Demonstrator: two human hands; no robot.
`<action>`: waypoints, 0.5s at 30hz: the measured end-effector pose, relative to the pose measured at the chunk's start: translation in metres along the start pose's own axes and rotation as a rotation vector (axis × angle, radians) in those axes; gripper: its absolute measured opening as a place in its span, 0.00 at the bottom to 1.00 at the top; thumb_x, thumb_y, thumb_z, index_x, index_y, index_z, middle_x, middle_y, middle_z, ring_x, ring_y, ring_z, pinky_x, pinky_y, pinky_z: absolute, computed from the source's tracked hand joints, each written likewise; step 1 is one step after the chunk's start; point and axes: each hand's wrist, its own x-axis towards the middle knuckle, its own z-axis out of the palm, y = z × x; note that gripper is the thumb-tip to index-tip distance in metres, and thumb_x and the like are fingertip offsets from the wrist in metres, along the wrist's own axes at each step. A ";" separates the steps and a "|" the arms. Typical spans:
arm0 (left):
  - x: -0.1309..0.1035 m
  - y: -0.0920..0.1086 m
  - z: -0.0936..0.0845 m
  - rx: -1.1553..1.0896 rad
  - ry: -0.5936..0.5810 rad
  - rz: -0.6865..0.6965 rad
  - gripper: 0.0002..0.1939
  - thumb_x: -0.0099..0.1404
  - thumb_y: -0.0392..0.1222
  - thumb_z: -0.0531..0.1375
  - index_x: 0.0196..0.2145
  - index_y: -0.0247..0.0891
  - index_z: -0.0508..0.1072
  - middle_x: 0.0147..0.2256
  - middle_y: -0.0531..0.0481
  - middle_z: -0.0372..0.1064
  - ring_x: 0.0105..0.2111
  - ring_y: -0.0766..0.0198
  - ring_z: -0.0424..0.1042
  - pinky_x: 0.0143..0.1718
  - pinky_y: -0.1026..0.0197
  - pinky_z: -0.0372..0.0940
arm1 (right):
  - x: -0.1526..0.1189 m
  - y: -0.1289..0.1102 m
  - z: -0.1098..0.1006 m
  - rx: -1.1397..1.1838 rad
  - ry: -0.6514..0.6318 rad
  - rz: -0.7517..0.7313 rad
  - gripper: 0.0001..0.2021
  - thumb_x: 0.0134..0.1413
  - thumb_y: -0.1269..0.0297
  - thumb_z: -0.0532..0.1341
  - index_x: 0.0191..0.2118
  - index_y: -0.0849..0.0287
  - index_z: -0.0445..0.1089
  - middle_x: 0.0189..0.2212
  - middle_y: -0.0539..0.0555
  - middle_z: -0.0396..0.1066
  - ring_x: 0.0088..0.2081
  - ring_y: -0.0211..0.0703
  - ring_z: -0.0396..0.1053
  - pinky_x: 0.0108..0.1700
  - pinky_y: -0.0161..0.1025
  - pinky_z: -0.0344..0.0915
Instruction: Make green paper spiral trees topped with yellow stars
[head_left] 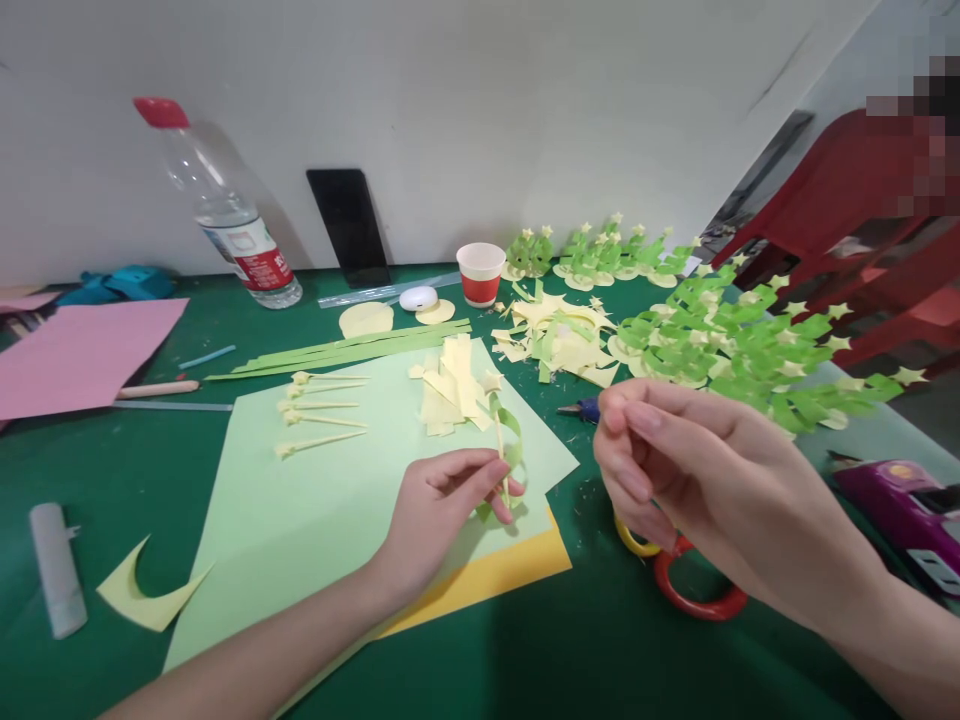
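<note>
Over the light green sheet [300, 540], my left hand [465, 485] pinches a thin pale stick with a star [491, 382] at its top and a curled green paper strip [512, 435] around it. My right hand [675, 470] is raised to the right of it, thumb and fingertips pressed together; whatever they hold, if anything, is too small to make out. Several star-topped sticks [322, 405] lie on the sheet, left of a pile of pale yellow strips [454, 390]. Scissors with red and yellow handles [701, 610] lie partly under my right hand.
Finished green paper trees [720, 335] stand at the right, near a purple tool [892, 500]. Yellow scraps [562, 335], a red cup [481, 275], a phone [349, 225] and a bottle [244, 240] line the back. Pink paper [90, 350] and a glue stick [58, 570] lie left.
</note>
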 end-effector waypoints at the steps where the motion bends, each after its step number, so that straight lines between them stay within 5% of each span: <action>1: 0.000 0.000 0.000 0.006 -0.003 0.003 0.09 0.57 0.36 0.58 0.21 0.38 0.75 0.16 0.55 0.70 0.19 0.68 0.68 0.30 0.64 0.67 | 0.000 0.000 0.000 0.016 -0.017 0.010 0.10 0.52 0.62 0.57 0.22 0.59 0.63 0.15 0.46 0.59 0.13 0.28 0.57 0.14 0.27 0.56; 10: 0.001 0.002 -0.001 0.031 0.005 0.010 0.10 0.56 0.37 0.58 0.19 0.38 0.74 0.16 0.55 0.69 0.19 0.68 0.67 0.29 0.65 0.66 | 0.006 0.002 0.000 -0.187 -0.001 -0.051 0.05 0.48 0.67 0.60 0.25 0.59 0.63 0.16 0.47 0.67 0.17 0.35 0.67 0.19 0.31 0.66; 15: -0.001 0.004 -0.001 0.025 0.012 0.027 0.09 0.56 0.37 0.58 0.21 0.38 0.75 0.16 0.55 0.70 0.19 0.68 0.68 0.29 0.65 0.67 | 0.035 0.002 -0.013 -0.705 0.284 -0.446 0.05 0.48 0.65 0.60 0.25 0.59 0.68 0.15 0.48 0.68 0.17 0.35 0.65 0.21 0.33 0.64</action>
